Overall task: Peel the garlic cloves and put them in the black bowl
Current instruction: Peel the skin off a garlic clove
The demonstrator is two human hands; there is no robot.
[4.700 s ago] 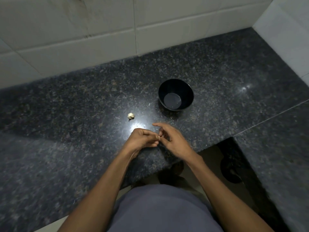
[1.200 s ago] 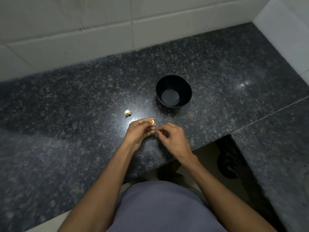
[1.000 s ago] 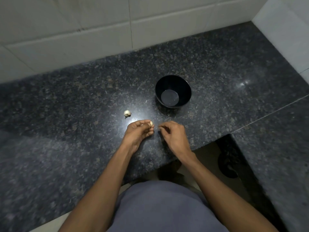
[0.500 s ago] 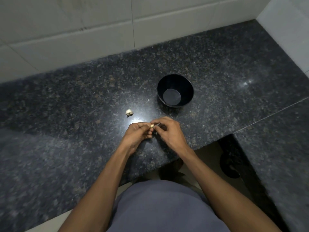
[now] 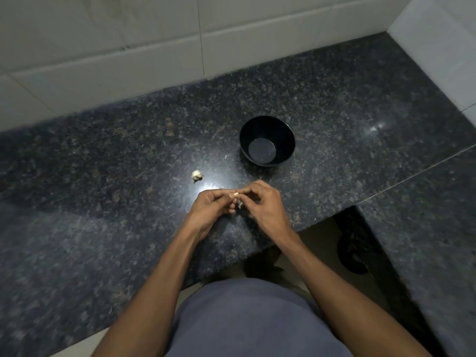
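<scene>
Just above the dark granite counter, my left hand [image 5: 210, 208] pinches a small pale garlic clove [image 5: 235, 194] at its fingertips. My right hand [image 5: 262, 203] meets it from the right, its fingertips pinching the clove's skin; a thin strip of skin [image 5: 240, 205] hangs below the clove. The black bowl [image 5: 267, 126] stands a little beyond my hands and holds no cloves that I can see. A second, unpeeled garlic clove [image 5: 197, 175] lies on the counter to the left of the bowl.
White tiled walls rise behind the counter [image 5: 103, 176] and at the far right. The counter has a cut-out at the front right, with floor and a dark round object [image 5: 354, 253] below. Tiny skin flecks [image 5: 226, 156] lie near the bowl.
About a second ago my hands were slightly apart; they have come together again on the clove. A strip of skin now hangs beneath it. The bowl and the other clove have not moved.
</scene>
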